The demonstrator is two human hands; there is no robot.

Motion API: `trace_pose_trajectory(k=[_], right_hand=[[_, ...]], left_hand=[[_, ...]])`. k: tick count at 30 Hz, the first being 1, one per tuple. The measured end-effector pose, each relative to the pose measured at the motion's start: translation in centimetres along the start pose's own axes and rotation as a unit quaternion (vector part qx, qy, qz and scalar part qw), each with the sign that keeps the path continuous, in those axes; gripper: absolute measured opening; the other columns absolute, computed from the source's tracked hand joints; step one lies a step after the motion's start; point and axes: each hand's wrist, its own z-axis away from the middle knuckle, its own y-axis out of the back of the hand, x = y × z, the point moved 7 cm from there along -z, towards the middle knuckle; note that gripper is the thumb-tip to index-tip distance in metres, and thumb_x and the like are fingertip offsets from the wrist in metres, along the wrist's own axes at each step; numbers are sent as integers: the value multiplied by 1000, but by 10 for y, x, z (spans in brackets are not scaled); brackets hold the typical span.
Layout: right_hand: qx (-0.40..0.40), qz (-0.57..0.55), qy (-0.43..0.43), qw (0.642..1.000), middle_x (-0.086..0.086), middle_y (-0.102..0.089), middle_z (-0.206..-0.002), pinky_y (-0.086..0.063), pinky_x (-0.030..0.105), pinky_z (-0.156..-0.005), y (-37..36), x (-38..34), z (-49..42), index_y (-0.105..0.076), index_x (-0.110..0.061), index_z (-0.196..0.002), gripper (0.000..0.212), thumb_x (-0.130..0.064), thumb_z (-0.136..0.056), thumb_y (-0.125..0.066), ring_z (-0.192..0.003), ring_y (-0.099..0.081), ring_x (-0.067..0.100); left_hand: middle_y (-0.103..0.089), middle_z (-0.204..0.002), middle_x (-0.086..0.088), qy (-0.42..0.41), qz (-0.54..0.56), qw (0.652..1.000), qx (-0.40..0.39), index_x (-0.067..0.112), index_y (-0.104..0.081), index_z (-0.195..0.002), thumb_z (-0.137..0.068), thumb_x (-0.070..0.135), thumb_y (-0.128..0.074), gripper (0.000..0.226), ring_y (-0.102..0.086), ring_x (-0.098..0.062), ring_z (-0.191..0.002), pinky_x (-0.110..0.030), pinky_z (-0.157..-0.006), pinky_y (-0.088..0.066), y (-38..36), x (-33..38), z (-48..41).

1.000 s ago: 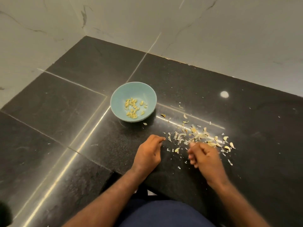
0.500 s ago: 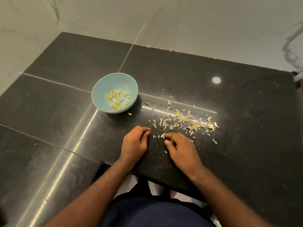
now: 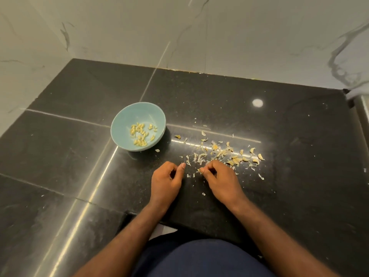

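A light blue bowl (image 3: 119, 124) stands on the black stone counter (image 3: 289, 176) and holds several peeled garlic cloves (image 3: 140, 133). To its right lies a scatter of unpeeled cloves and papery skins (image 3: 229, 153). My right hand (image 3: 221, 181) rests on the counter at the near edge of that scatter, its thumb and fingers pinching a small garlic clove (image 3: 199, 170). My left hand (image 3: 166, 181) rests beside it with loosely curled fingers and holds nothing.
White marble walls rise behind and to the left of the counter. The counter's front edge runs just below my wrists, with my dark blue clothing (image 3: 199, 258) under it. A metal edge (image 3: 364, 108) shows at the far right.
My right hand drew back from the pile toward the left hand and now pinches a clove. The camera view shifted, so the bowl sits further left in frame.
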Motion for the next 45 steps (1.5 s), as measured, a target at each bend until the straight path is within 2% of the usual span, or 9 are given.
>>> trace_pose_trajectory(k=[3, 7, 12, 24, 28, 34, 37, 39, 45], right_hand=[[7, -124, -58, 990, -3, -64, -73, -50, 26, -61, 11, -1, 5, -64, -19, -89, 15, -30, -98, -62, -58, -60, 2], [43, -172, -52, 983, -4, -65, -70, -49, 25, -57, 28, -19, 8, -66, -19, -88, 12, -25, -98, -63, -58, -58, 5], [76, -206, -32, 975, 1, -70, -80, -52, 24, -57, 36, -42, 13, -66, -15, -92, 9, -21, -98, -62, -62, -62, 8], [72, -339, -65, 936, 5, -66, -70, -47, 26, -52, 23, -66, 24, -61, 0, -92, 29, -23, -104, -47, -61, -58, 18], [69, -335, -72, 937, 6, -64, -69, -46, 27, -51, 26, -71, 23, -62, 0, -94, 30, -24, -105, -46, -59, -57, 18], [110, -372, -88, 918, 7, -60, -68, -44, 28, -51, 29, -69, 22, -59, -6, -82, 27, -21, -103, -50, -57, -54, 18], [93, -370, -74, 921, 7, -64, -70, -45, 25, -49, 32, -72, 21, -61, -6, -82, 22, -19, -99, -56, -57, -56, 16], [73, -321, -72, 941, 6, -67, -71, -46, 25, -48, 30, -72, 18, -64, -6, -83, 21, -21, -96, -60, -56, -58, 16], [166, -197, -84, 963, 5, -72, -75, -51, 24, -53, 54, -61, 19, -68, -10, -89, 12, -21, -95, -66, -60, -64, 11]], left_hand=[[-62, -68, 3, 45, 89, 992, -70, 18, -65, -77, -96, 30, -63, 22, -58, -12, -64, -25, -60, -48, -11, 24, -3], [-73, -86, 5, 81, 207, 958, -180, 23, -70, -102, -97, 29, -61, 12, -68, -6, -75, -19, -63, -53, -25, 58, -6], [-71, -75, -3, 62, 213, 952, -213, 14, -70, -94, -97, 22, -61, 13, -66, -9, -65, -21, -60, -52, -13, 66, -23], [-70, -77, -9, 69, 343, 891, -288, 5, -68, -97, -92, 17, -67, 13, -62, -14, -65, -23, -59, -51, 0, 78, -36], [-70, -75, -5, 72, 377, 878, -287, 6, -68, -100, -91, 13, -67, 12, -62, -12, -63, -22, -57, -51, 2, 81, -37], [-70, -73, -6, 121, 362, 891, -244, 1, -67, -81, -93, 29, -64, 31, -61, -14, -63, -23, -55, -48, 2, 67, -44], [-73, -91, -3, 134, 340, 890, -273, 9, -69, -101, -98, 17, -58, 14, -67, -13, -74, -24, -60, -53, 1, 64, -41], [-73, -103, -3, 115, 336, 877, -323, 14, -65, -118, -99, 9, -56, 22, -71, -13, -88, -26, -69, -58, 0, 67, -36], [-73, -114, -6, 136, 376, 836, -376, 9, -62, -128, -98, -3, -52, 34, -69, -18, -107, -30, -83, -58, -4, 75, -33]])
